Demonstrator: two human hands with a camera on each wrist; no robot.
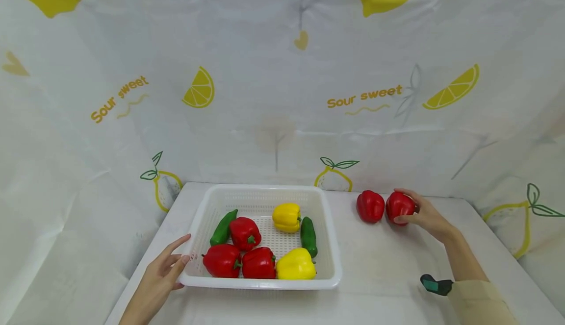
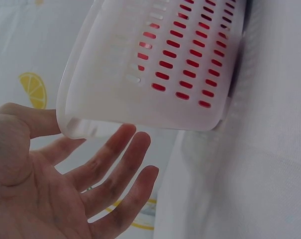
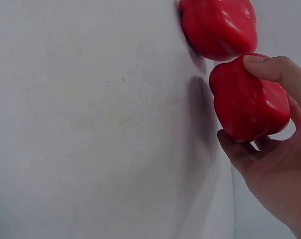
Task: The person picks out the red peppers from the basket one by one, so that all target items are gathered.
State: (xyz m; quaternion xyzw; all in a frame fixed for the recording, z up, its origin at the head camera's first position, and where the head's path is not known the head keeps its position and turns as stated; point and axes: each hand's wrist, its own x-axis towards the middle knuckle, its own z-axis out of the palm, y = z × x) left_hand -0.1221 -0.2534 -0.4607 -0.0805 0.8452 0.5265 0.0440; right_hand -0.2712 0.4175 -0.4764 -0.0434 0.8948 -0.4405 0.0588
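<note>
My right hand (image 1: 425, 215) grips a red bell pepper (image 1: 399, 207) at the right, thumb on one side and fingers curled round the other. In the right wrist view, this pepper (image 3: 250, 99) stands off from its shadow. A second red bell pepper (image 3: 221, 27) sits right beside it. At the left front corner of a white plastic basket (image 1: 333, 261), my left hand (image 1: 157, 273) has its thumb at the rim and its other fingers loosely extended. The left wrist view shows those fingertips (image 2: 140, 142) close to the basket's perforated wall (image 2: 175, 112).
Inside the basket lie three red bell peppers (image 1: 258, 263), two yellow bell peppers (image 1: 295, 264) and two long green peppers (image 1: 308, 237). A dark strap end (image 1: 434, 285) hangs by the right sleeve (image 1: 478, 300). A lemon-print sheet (image 1: 265, 94) stands behind the white table (image 1: 371, 271).
</note>
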